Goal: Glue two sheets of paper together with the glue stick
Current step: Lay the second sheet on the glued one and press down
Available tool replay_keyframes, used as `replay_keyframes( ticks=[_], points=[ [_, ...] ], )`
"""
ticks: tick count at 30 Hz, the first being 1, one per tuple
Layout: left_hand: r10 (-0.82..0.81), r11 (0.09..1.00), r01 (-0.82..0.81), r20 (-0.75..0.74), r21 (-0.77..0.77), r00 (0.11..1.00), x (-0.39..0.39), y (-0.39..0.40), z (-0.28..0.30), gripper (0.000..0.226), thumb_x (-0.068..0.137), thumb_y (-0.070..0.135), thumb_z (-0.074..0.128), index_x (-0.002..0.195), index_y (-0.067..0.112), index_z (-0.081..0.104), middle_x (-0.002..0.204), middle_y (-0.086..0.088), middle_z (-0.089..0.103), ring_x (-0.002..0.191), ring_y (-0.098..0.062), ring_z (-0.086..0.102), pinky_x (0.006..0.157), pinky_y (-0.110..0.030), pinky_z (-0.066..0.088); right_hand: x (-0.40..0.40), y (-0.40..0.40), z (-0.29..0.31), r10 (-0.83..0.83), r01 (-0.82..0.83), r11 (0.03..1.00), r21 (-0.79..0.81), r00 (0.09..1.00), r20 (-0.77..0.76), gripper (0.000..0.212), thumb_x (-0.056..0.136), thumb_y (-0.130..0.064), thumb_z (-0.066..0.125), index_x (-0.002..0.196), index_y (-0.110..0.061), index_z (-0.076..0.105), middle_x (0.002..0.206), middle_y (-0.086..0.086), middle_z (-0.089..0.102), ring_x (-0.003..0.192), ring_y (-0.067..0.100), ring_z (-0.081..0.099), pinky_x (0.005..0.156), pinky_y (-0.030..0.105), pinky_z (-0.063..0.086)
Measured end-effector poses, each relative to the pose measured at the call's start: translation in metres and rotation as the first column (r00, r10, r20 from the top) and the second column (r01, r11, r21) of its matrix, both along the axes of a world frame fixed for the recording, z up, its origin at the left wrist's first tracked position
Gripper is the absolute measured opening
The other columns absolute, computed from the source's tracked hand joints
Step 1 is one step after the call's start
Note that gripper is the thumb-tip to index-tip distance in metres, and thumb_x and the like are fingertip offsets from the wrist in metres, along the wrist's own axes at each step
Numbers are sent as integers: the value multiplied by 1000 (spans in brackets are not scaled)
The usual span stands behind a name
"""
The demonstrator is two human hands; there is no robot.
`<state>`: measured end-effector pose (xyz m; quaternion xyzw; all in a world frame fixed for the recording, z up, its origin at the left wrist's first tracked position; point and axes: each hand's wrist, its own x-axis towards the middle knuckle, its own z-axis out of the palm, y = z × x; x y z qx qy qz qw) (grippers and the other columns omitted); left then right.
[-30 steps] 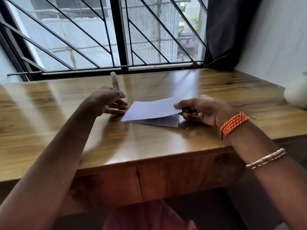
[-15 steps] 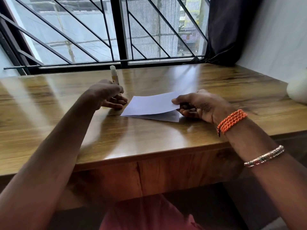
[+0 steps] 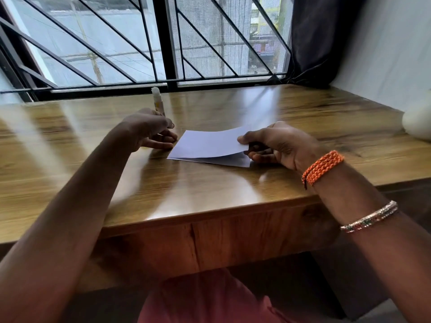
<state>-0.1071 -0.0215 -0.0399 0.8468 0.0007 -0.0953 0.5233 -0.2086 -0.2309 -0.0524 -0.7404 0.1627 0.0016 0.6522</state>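
Observation:
Two white sheets lie stacked on the wooden table (image 3: 210,194). My right hand (image 3: 277,145) pinches the right edge of the top sheet (image 3: 210,143) and lifts it, so it curves up off the bottom sheet (image 3: 233,161). My left hand (image 3: 149,130) grips the glue stick (image 3: 157,99) upright just left of the sheets; its white tip points up and its lower body is hidden in my fist.
A barred window (image 3: 163,43) runs along the table's far edge. A dark curtain (image 3: 314,38) hangs at the back right beside a pale wall. A white rounded object (image 3: 417,120) sits at the table's right edge.
My right hand has raised the top sheet's right edge a little higher off the bottom sheet. The left hand still holds the glue stick upright in the same place.

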Motion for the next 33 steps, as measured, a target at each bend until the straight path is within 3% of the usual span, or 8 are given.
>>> replay_keyframes(
  ticks=[7,11,13,16,18,22,27,33],
  points=[
    [-71,996,67,78,51,994,-2,-1,-5,15,90,2,51,77,7,58,77,-11,60,68,-16,58,46,-18,53,-3,1,-1,2,-1,999,-43,1000,22,20,78,-8,74,68,-4,58,51,4,55,33,8,55,37,15,48],
    [-109,992,101,107,78,988,-3,-1,-6,19,89,-2,49,75,8,58,75,-10,58,68,-15,57,47,-15,52,-4,1,-1,-2,3,998,-58,1000,25,17,78,-8,75,70,-3,60,45,3,58,34,9,57,36,15,47],
    [-136,986,122,129,112,982,-5,-1,-6,18,88,-3,51,78,9,60,77,-11,59,68,-14,57,48,-15,52,-3,1,-1,1,0,998,-60,1000,26,16,78,-7,74,71,-2,60,40,1,58,34,9,57,36,16,47],
    [-223,962,173,243,210,944,-7,0,-8,16,86,-3,54,98,1,63,86,-15,60,67,-15,55,47,-14,51,-3,1,-1,8,-6,998,-67,1000,23,17,78,-7,74,71,-2,60,37,-1,59,35,8,57,36,16,47],
    [-307,926,182,382,330,871,-9,-3,-10,23,85,0,55,106,0,64,94,-13,62,71,-15,55,54,-20,52,-3,2,-2,4,-3,997,-73,1000,25,17,78,-7,74,70,-2,60,38,1,59,35,8,58,36,16,48],
    [-498,830,221,501,513,707,-19,-12,-14,24,88,13,57,110,10,65,107,-3,67,99,-15,61,95,-29,42,-3,4,-3,-2,5,996,-91,1000,28,17,79,-6,73,69,-1,60,51,7,61,34,8,56,36,16,48],
    [-600,748,294,416,595,683,-23,-18,-22,34,88,25,58,121,18,59,123,-2,62,118,-15,53,99,-36,45,-1,4,-3,-1,4,994,-114,1000,28,18,79,-4,72,67,-1,59,53,9,59,32,8,55,35,16,48],
    [-607,738,289,413,610,679,-25,-19,-23,35,87,28,60,121,20,59,124,-2,60,117,-16,53,97,-32,43,0,3,-4,13,-11,993,-119,1000,19,12,79,-1,71,77,2,60,55,11,59,31,9,55,33,16,45]
  ],
)
